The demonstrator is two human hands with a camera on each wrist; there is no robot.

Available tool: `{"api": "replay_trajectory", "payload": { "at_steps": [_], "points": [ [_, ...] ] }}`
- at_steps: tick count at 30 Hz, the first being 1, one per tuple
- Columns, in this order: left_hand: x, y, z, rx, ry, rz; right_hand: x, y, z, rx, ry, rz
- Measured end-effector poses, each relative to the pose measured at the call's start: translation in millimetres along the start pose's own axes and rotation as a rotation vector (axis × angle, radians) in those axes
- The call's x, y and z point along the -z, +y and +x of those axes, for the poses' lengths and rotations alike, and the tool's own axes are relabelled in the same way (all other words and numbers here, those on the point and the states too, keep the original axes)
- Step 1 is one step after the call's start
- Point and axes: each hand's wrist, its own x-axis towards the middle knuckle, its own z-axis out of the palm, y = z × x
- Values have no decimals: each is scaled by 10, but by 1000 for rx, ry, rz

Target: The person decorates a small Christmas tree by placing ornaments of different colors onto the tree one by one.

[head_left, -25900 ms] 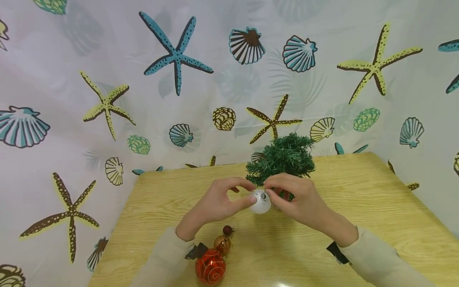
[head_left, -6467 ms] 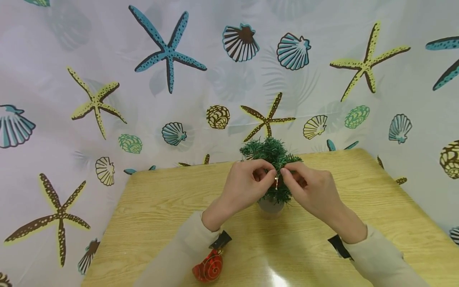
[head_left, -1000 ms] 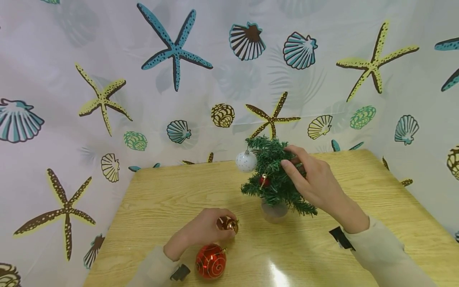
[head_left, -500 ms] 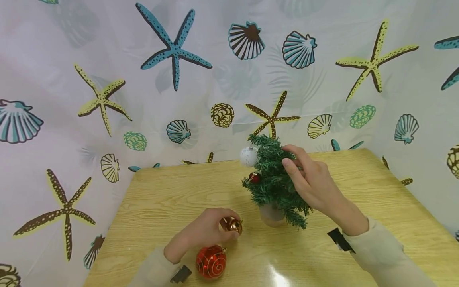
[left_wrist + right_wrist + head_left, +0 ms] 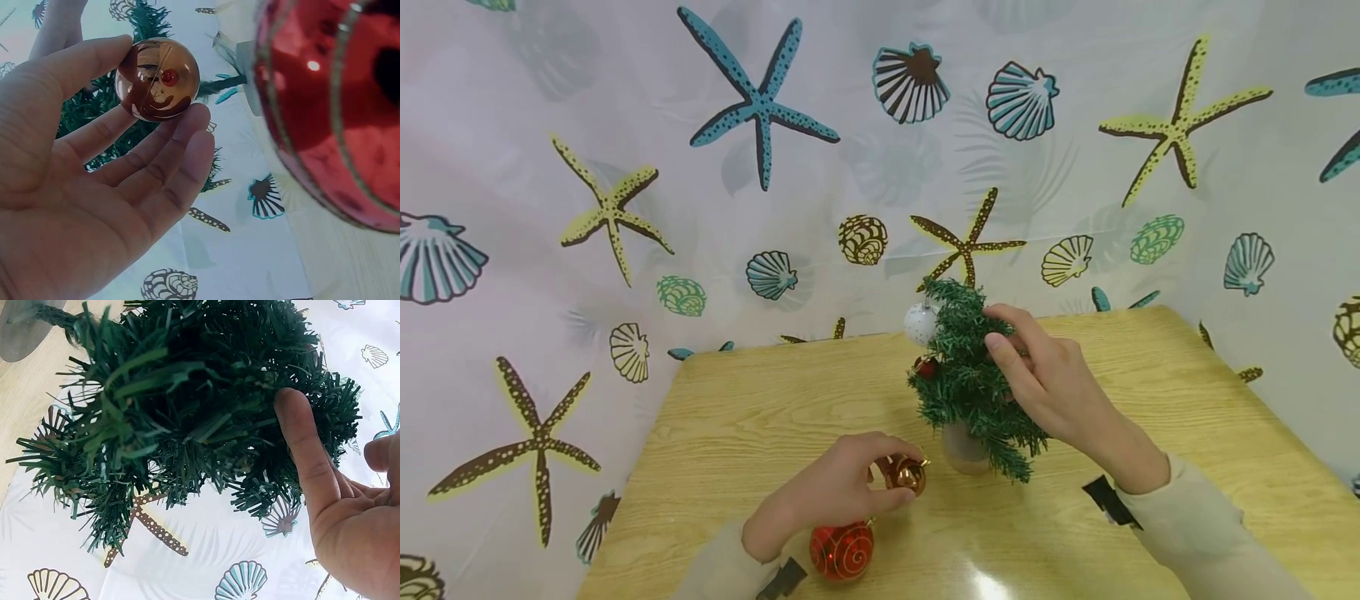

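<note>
My left hand point(image 5: 842, 483) pinches a shiny copper-gold Christmas ball point(image 5: 906, 477) between thumb and fingertips, low over the table; the left wrist view shows this gold ball point(image 5: 157, 79) up close. Right of it stands a small artificial Christmas tree point(image 5: 970, 375) in a greyish pot point(image 5: 964, 448). My right hand point(image 5: 1052, 375) is at the tree's right side, thumb and fingers spread apart; in the right wrist view a digit touches the branches point(image 5: 187, 406). A white speckled ball point(image 5: 921, 323) and a small dark red ball point(image 5: 927, 367) hang on the tree's left side.
A larger red ball with gold swirls point(image 5: 841, 552) lies on the wooden table point(image 5: 760, 392) just in front of my left hand. Behind and at both sides hangs a white curtain point(image 5: 835, 167) printed with shells and starfish.
White and small red balls, earlier in my hands, now hang on the tree. Over the last second the tree turned, carrying them left and back. My left hand moved the gold ball right.
</note>
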Motion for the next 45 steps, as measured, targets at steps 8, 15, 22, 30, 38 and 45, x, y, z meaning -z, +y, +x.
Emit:
{"api": "replay_trajectory", "payload": {
  "at_steps": [8,15,22,30,38,45],
  "points": [
    [28,126,-10,-13,8,5,-13,-10,0,-6,-23,66],
    [85,248,-10,-67,40,14,-9,-54,-5,-40,-72,100],
    [99,300,-15,-106,51,25,-9,-82,-26,-64,-107,164],
    [107,374,-10,-185,99,8,-13,-85,-30,-33,-99,173],
    [172,487,18,-305,198,6,-4,-107,-48,12,-62,131],
    [182,530,35,-343,236,8,0,-111,-53,117,49,82]
  ]
}}
